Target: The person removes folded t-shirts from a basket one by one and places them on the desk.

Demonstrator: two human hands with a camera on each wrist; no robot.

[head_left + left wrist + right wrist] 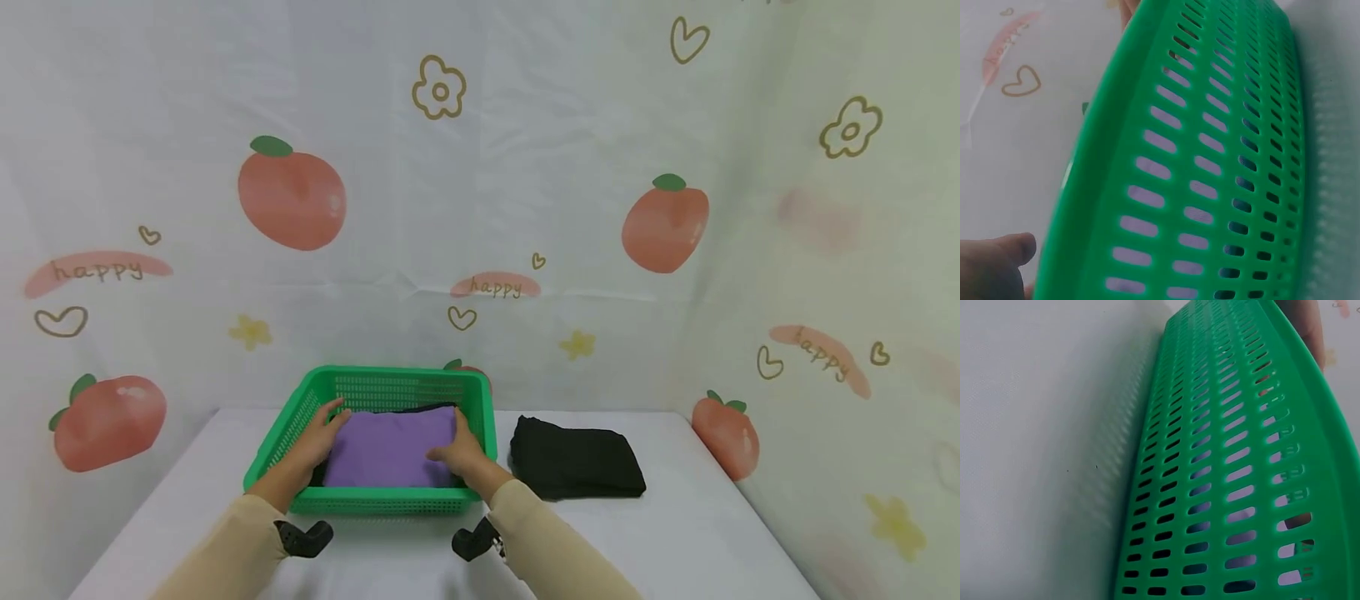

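A green plastic basket with slotted walls stands on the white table, and a flat folded purple cloth lies in it. Dark cloth shows beneath and behind the purple one. My left hand reaches in over the front and rests at the purple cloth's left edge, fingers extended. At the right edge, my right hand touches the cloth, its thumb spread over the top and its fingers along the side. In both wrist views the basket wall hides most of each hand; the left thumb sticks out straight.
A folded black cloth lies on the table just right of the basket. Behind the table hangs a white curtain printed with fruit, flowers and hearts; it also closes off the right side.
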